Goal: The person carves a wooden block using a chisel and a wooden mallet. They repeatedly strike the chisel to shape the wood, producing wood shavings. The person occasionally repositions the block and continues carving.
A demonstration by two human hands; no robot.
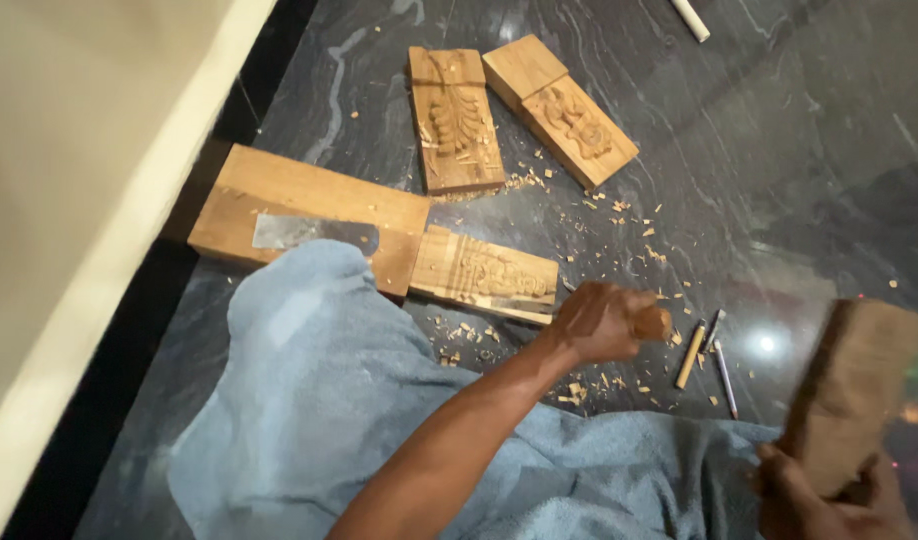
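Gripping a wooden chisel handle, the left hand has its grip closed tight around it at the centre of the frame, the tool angled toward the near edge of a small carved wooden panel lying on the dark marble floor. Low in the right corner, the right hand has its grip clamped on a blocky wooden mallet, blurred and raised above the floor. Just right of the left hand lie three slim carving tools, side by side, one with a pale wooden shaft and two darker ones. Wood chips are scattered around the panel and the hand. A light blue cloth covers the person's lap and spreads across the lower middle of the frame, overlapping a plain thick wooden block with a pale grey patch on top, which touches the carved panel's left end. Toward the upper middle rest two more carved blocks, one upright in the frame, the other tilted to its right, their top corners nearly touching. A cream wall fills the upper left.
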